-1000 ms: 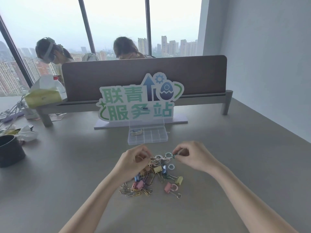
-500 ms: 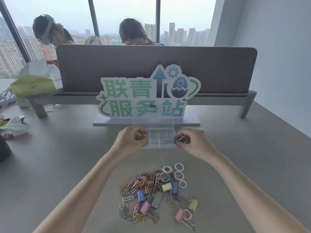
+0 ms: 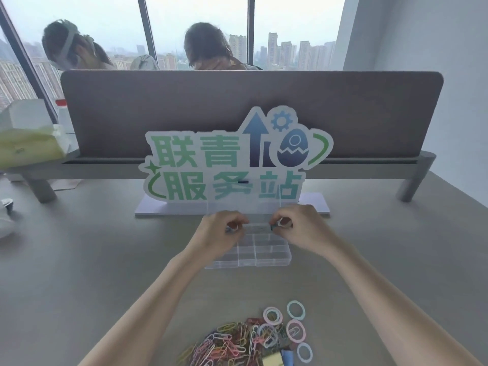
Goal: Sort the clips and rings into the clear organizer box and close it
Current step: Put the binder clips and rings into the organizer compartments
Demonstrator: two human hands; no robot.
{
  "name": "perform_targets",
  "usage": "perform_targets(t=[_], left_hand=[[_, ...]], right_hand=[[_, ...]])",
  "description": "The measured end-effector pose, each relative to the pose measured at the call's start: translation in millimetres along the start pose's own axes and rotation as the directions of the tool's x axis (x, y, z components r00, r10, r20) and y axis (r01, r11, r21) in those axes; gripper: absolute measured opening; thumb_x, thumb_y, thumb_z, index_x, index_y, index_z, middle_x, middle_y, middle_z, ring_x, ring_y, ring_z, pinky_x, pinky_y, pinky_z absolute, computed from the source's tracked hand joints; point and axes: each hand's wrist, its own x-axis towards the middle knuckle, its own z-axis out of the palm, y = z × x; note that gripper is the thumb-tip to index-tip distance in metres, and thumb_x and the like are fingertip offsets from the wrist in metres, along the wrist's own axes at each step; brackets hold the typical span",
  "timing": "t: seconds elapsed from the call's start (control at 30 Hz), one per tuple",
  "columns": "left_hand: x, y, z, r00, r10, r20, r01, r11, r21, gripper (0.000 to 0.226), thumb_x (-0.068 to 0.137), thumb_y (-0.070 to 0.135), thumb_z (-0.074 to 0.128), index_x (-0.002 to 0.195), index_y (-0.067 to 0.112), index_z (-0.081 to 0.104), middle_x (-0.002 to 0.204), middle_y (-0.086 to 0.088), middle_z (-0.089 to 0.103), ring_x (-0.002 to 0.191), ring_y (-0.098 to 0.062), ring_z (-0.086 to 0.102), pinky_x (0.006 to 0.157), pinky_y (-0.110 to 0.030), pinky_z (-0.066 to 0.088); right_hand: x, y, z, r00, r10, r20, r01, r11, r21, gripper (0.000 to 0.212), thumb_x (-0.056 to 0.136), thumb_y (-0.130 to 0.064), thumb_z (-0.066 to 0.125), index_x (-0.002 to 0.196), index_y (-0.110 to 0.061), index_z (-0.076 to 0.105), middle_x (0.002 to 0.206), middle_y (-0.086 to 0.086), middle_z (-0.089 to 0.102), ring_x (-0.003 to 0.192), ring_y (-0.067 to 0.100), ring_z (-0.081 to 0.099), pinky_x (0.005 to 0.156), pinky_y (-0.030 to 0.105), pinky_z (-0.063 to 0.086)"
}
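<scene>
Both hands over the open box (image 3: 248, 256), ready to drop.
Left hand (image 3: 219, 233) and right hand (image 3: 295, 228) each pinch something small; the pile (image 3: 232, 344) waits at 6 o'clock.

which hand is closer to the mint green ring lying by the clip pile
Right. The right hand is over the organizer box's far right part, up the table from the mint green ring. The left hand is farther left, over the box's left side.

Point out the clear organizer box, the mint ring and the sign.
clear organizer box (image 3: 260, 256), head view, front compartments.
mint ring (image 3: 296, 310), head view, its band's left edge.
sign (image 3: 224, 167), head view, its lettered face.
</scene>
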Motion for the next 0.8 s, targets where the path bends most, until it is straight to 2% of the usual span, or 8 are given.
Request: perform_targets(t=[0.13,0.3,0.37,0.43,0.57,0.63,0.8], left_hand=[[0,1,5,1.0,0.013,-0.024,-0.012,1.0,0.024,0.013,0.086,0.018,0.068,0.096,0.025,0.074,0.09,0.013,0.069,0.086,-0.008,0.063,0.082,-0.021,0.049],[2,-6,9,0.999,0.016,-0.039,-0.016,1.0,-0.01,0.013,0.084,0.019,0.072,0.093,0.028,0.074,0.095,0.011,0.072,0.087,-0.008,0.065,0.085,-0.029,0.054],[3,-7,11,1.0,0.015,-0.027,-0.015,1.0,-0.011,0.013,0.084,0.019,0.072,0.093,0.028,0.075,0.097,0.012,0.072,0.088,-0.008,0.065,0.087,-0.03,0.054],[3,-7,11,1.0,0.016,-0.014,-0.016,1.0,0.003,0.012,0.085,0.021,0.071,0.095,0.026,0.076,0.103,0.013,0.072,0.091,-0.008,0.065,0.089,-0.028,0.052],[1,-7,12,0.999,0.023,-0.028,-0.022,0.999,0.031,0.013,0.087,0.021,0.07,0.097,0.022,0.077,0.109,0.013,0.071,0.095,-0.007,0.065,0.088,-0.019,0.047],[-2,-6,13,1.0,0.013,-0.024,-0.012,0.999,0.052,0.013,0.088,0.021,0.069,0.097,0.021,0.077,0.11,0.013,0.071,0.097,-0.008,0.065,0.086,-0.017,0.045],[0,-6,10,1.0,0.021,-0.004,-0.02,0.998,0.06,0.012,0.089,0.021,0.067,0.095,0.018,0.076,0.113,0.009,0.07,0.099,-0.01,0.065,0.093,-0.027,0.05]], right_hand=[[2,4,11,1.0,-0.007,-0.015,0.007,0.999,-0.034,0.008,0.082,-0.024,0.072,0.088,-0.029,0.073,0.085,-0.013,0.064,0.08,0.008,0.056,0.063,0.014,0.035],[5,9,12,1.0,-0.022,-0.015,0.022,0.999,-0.042,0.007,0.082,-0.024,0.073,0.088,-0.027,0.074,0.086,-0.011,0.066,0.08,0.008,0.057,0.064,0.007,0.033],[4,9,10,0.999,-0.032,-0.008,0.031,0.999,-0.039,0.006,0.083,-0.024,0.072,0.088,-0.027,0.074,0.087,-0.011,0.067,0.081,0.008,0.058,0.065,0.012,0.036],[4,10,9,0.999,-0.05,0.002,0.05,0.997,-0.052,0.006,0.084,-0.024,0.071,0.088,-0.026,0.074,0.087,-0.011,0.066,0.082,0.008,0.057,0.068,0.02,0.038],[2,16,13,0.999,-0.051,-0.016,0.05,0.998,-0.035,0.006,0.084,-0.025,0.071,0.088,-0.023,0.075,0.088,-0.011,0.059,0.074,0.004,0.05,0.068,0.021,0.037],[-2,17,16,0.999,-0.035,-0.018,0.035,0.999,-0.026,0.01,0.085,-0.027,0.07,0.09,-0.021,0.076,0.099,-0.007,0.061,0.081,0.006,0.048,0.074,0.021,0.036],[1,16,16,0.999,-0.037,0.021,0.039,0.994,-0.106,0.021,0.088,-0.033,0.066,0.097,-0.017,0.076,0.108,-0.003,0.057,0.101,0.012,0.048,0.087,0.024,0.036]])
